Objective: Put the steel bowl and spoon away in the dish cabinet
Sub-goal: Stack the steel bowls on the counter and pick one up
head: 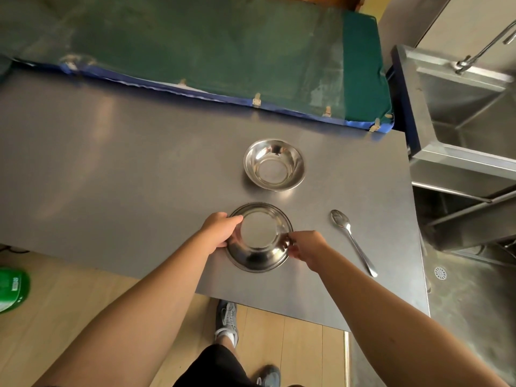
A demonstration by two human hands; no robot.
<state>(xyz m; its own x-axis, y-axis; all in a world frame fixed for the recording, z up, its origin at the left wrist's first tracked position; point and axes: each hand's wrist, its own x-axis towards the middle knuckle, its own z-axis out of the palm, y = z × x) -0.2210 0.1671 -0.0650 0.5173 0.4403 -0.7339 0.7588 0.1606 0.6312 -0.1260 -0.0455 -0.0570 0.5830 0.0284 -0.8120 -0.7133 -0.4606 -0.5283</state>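
A steel bowl (258,238) sits near the front edge of the steel table (125,169), and both my hands hold its rim. My left hand (222,229) grips the left side. My right hand (305,244) pinches the right side. A second steel bowl (274,164) stands upright farther back, untouched. To the right of the held bowl lies a steel spoon (353,238), bowl end pointing away from me. No dish cabinet is in sight.
A green padded mat with a blue edge (223,60) lies behind the table. A steel sink with a tap (460,107) stands at the right. A green object (12,289) rests on the wooden floor at the left. My feet show below the table edge.
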